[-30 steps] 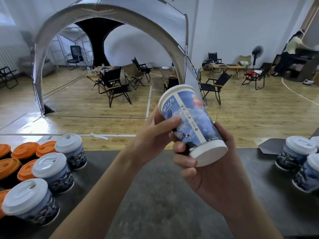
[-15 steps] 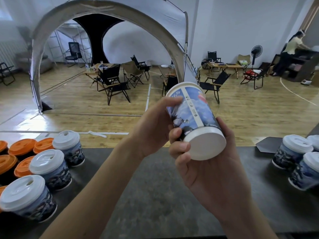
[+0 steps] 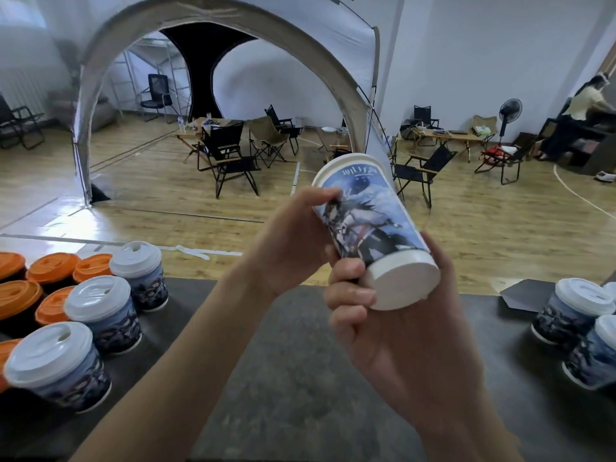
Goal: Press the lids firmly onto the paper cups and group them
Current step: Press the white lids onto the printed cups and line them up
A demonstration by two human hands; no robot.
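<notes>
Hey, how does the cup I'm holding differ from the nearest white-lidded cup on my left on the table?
The held cup is tilted in the air, base toward the camera; the nearest lidded cup stands upright on the table. Left hand and right hand grip the held cup; no hand touches the nearest lidded cup. Both carry similar blue printed artwork.

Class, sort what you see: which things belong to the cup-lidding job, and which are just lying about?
Job: held cup, left hand, right hand, white-lidded cups, orange lids.
Lying about: folding chairs, standing fan, tent.
</notes>
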